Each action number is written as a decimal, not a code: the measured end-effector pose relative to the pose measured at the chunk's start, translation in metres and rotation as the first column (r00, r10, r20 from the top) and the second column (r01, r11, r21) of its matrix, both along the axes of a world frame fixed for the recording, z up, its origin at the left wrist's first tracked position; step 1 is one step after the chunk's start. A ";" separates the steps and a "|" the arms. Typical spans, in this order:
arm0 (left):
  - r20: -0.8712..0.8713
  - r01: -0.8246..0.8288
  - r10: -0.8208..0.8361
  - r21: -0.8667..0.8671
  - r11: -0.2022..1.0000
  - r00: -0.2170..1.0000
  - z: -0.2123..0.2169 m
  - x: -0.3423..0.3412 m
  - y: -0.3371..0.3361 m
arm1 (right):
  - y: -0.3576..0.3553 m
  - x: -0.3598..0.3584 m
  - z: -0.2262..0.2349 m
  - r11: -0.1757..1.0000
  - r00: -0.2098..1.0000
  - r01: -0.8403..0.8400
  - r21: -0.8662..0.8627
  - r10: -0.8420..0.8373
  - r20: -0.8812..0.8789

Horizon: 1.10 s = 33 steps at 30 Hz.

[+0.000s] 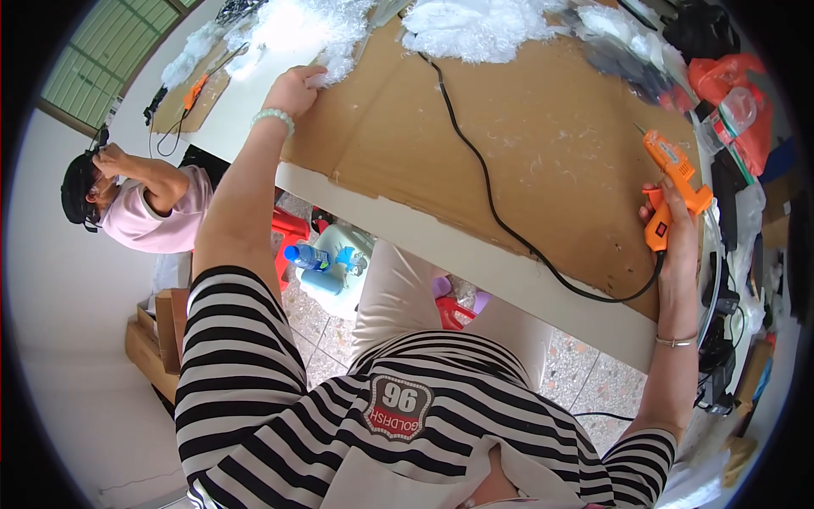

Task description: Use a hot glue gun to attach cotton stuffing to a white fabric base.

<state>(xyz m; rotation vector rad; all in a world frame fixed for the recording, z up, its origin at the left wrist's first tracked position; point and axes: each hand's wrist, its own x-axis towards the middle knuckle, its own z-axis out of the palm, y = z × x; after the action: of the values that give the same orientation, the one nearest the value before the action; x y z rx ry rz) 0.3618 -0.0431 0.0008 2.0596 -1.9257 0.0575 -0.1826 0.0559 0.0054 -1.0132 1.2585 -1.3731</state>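
Observation:
My right hand (pixel 672 222) is wrapped round the handle of an orange hot glue gun (pixel 669 158) at the right side of the table. Its metal nozzle points away to the far left, and a black cord (pixel 480 157) runs from the handle in a curve across the cardboard to the far edge. My left hand (pixel 296 92) is at the far left of the cardboard sheet (pixel 543 161), fingers curled and pinching the edge of some white fluffy fibre (pixel 337 66). The fingertips are partly hidden.
Another white fluffy heap (pixel 483 27) lies at the far side. A second orange glue gun (pixel 196 91) rests at the far left, near a person in a pink shirt (pixel 165 208). Red bags (pixel 721 81) crowd the right edge. Below stands a stool with a blue bottle (pixel 307 257).

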 end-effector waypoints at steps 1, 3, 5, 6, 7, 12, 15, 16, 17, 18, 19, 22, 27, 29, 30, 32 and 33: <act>-0.002 -0.005 0.005 -0.004 1.000 1.000 -0.001 0.005 0.001 | 0.001 0.001 0.000 1.000 1.000 0.001 0.007 -0.001 0.001; -0.258 0.007 -0.013 -0.023 1.000 0.966 -0.001 0.012 0.003 | 0.003 0.003 0.003 1.000 1.000 0.001 0.004 -0.001 -0.015; -0.418 -0.011 0.008 -0.006 1.000 0.908 0.003 0.014 -0.001 | 0.004 0.004 0.006 1.000 1.000 0.004 0.004 -0.004 -0.029; -0.567 -0.018 0.024 0.015 1.000 0.824 0.008 0.009 -0.002 | 0.005 0.004 0.007 1.000 0.999 0.005 0.010 -0.005 -0.032; -0.567 -0.015 0.021 0.016 1.000 0.823 0.011 0.002 -0.004 | 0.006 0.004 0.007 1.000 0.999 0.008 0.017 -0.007 -0.034; -0.212 -0.125 0.125 0.012 0.992 0.969 0.005 -0.013 -0.009 | 0.009 0.002 0.005 1.000 0.999 -0.015 0.011 0.016 -0.040; -0.146 -0.091 0.085 -0.031 0.995 0.986 0.011 -0.018 -0.005 | 0.015 0.003 0.007 1.000 0.999 -0.019 0.007 0.019 -0.030; -0.145 -0.077 0.071 -0.035 0.996 0.987 0.015 -0.025 -0.003 | 0.017 0.003 0.007 1.000 0.999 -0.028 0.002 0.028 -0.028; -0.107 -0.028 0.005 -0.213 0.977 0.994 0.020 -0.030 0.002 | 0.019 0.003 0.007 1.000 1.000 -0.016 -0.002 0.016 -0.025; -0.060 0.031 -0.059 -0.382 0.924 0.996 0.030 -0.041 0.009 | 0.020 0.002 0.008 0.999 0.999 -0.033 -0.008 0.033 -0.009; -0.117 0.115 -0.190 -0.465 0.878 0.975 0.042 -0.064 0.020 | 0.024 0.001 0.007 0.999 0.999 -0.044 -0.011 0.044 0.003; -0.127 0.379 -0.583 -0.646 0.663 0.803 0.090 -0.129 0.071 | 0.027 0.005 0.010 0.999 0.999 -0.047 0.018 0.047 0.004; -0.589 0.115 -0.792 -0.786 0.608 0.161 0.153 -0.257 0.170 | 0.038 -0.003 0.010 1.000 1.000 -0.013 -0.012 0.012 -0.004; -0.594 0.083 -0.794 -0.791 0.606 0.130 0.139 -0.268 0.167 | 0.028 -0.001 0.002 0.999 0.999 -0.047 -0.028 0.047 0.010; -0.586 0.059 -0.802 -0.802 0.595 0.114 0.139 -0.275 0.170 | 0.027 0.001 0.002 0.999 0.998 -0.045 -0.021 0.046 0.035; -0.579 0.015 -0.815 -0.815 0.580 0.025 0.133 -0.292 0.170 | 0.033 -0.006 0.004 1.000 1.000 0.000 -0.013 0.000 0.006; -0.562 -0.018 -0.827 -0.827 0.561 0.021 0.137 -0.296 0.178 | 0.033 0.001 0.009 1.000 1.000 -0.022 -0.022 0.022 0.019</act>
<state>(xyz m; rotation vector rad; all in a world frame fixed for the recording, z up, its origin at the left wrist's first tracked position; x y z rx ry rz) 0.0663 0.1347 0.1377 0.4208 -1.1906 -0.5582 -0.1820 0.0889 0.0142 -1.0234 1.2175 -1.3792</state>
